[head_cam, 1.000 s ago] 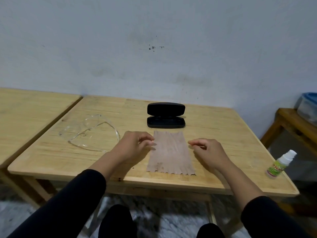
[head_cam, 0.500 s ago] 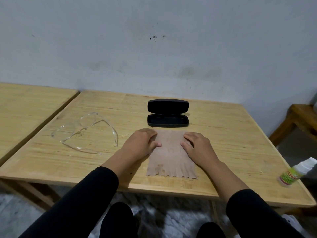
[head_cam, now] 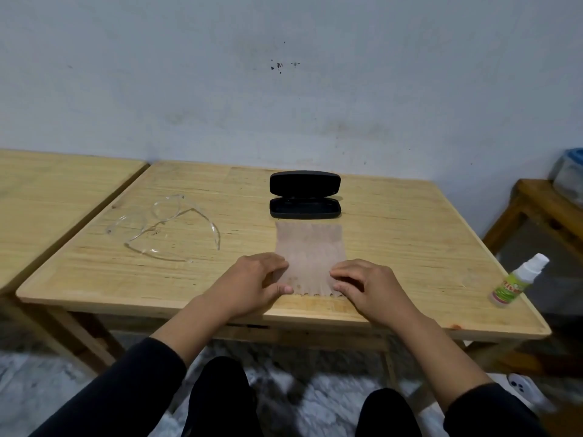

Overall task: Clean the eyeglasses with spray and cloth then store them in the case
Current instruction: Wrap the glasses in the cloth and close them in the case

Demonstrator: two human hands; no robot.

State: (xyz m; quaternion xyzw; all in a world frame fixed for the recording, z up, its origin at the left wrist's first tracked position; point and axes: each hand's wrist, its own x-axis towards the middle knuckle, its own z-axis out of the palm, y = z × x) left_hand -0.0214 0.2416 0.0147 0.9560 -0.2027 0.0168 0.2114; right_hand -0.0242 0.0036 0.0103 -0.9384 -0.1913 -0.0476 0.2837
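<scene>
A brownish cleaning cloth lies flat on the wooden table, just in front of the black glasses case, which stands open with nothing in it. My left hand pinches the cloth's near left corner and my right hand holds its near right corner with bent fingers. Clear eyeglasses rest with arms unfolded on the table's left part, apart from both hands. A small spray bottle with a white cap and green label lies tilted near the table's right edge.
A second wooden table butts against the left side. A low wooden stand with a blue-lidded container is at the right. The wall runs close behind the table.
Both hands slid from the cloth's middle back to its near edge and now grip the near corners. The camera view shifted slightly.
</scene>
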